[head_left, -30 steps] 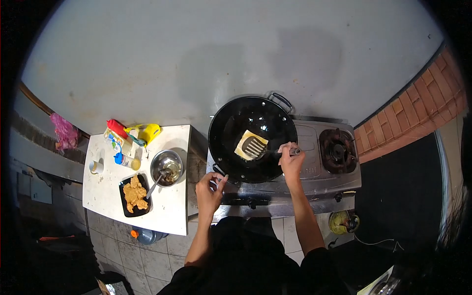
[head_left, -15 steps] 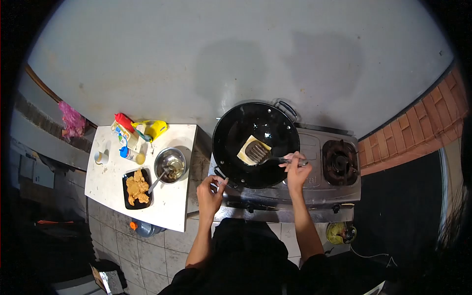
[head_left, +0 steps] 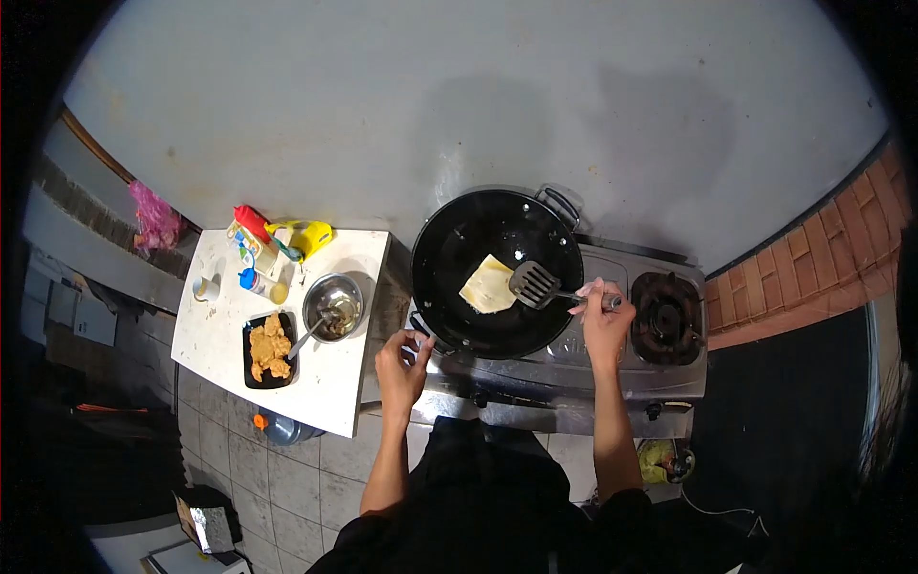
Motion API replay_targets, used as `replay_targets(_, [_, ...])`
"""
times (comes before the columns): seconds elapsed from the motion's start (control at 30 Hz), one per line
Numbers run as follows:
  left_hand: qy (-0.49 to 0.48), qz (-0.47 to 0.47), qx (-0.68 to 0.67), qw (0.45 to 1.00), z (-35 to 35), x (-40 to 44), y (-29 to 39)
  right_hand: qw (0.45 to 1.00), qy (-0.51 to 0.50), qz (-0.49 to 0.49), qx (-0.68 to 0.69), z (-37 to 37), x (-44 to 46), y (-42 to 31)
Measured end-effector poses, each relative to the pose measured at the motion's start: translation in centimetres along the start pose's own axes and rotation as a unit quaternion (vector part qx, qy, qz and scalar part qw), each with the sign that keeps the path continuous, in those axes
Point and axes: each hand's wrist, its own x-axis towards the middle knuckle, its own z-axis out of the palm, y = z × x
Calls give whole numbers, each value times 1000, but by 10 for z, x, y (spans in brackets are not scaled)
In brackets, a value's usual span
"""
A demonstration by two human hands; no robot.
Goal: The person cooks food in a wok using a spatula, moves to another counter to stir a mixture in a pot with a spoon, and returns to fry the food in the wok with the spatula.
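Observation:
My right hand grips the handle of a slotted spatula, whose head lies in the black wok at the right edge of a pale yellow square of food. The food rests flat on the wok's bottom. At the wok's lower left, my left hand pinches the near side handle between thumb and fingers. A second wok handle shows at the upper right.
A second burner is right of the wok on the steel stove. The white table at left holds a metal bowl with a spoon, a black plate of fried pieces, bottles and a cup.
The spatula has moved right, off the middle of the square food, which now shows uncovered. My right hand has shifted right with it; my left hand stays at the handle.

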Motion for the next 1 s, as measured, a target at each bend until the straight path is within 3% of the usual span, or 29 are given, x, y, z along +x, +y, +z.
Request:
replay_targets(0.43, [43, 12, -3, 999, 6, -10, -3, 988, -51, 36, 143, 33, -11, 34])
replay_targets(0.57, [42, -1, -8, 999, 8, -10, 1, 997, -47, 12, 56, 42, -8, 43])
replay_targets(0.8, [37, -19, -25, 999, 9, -10, -4, 997, -63, -9, 44, 42, 1, 62])
replay_targets(0.87, [37, -15, -27, 999, 9, -9, 0, 992, -78, -97, 15, 43, 5, 70])
replay_targets(1.0, [30, -14, -19, 999, 9, -11, -3, 990, -75, -118, 20, 46, 3, 64])
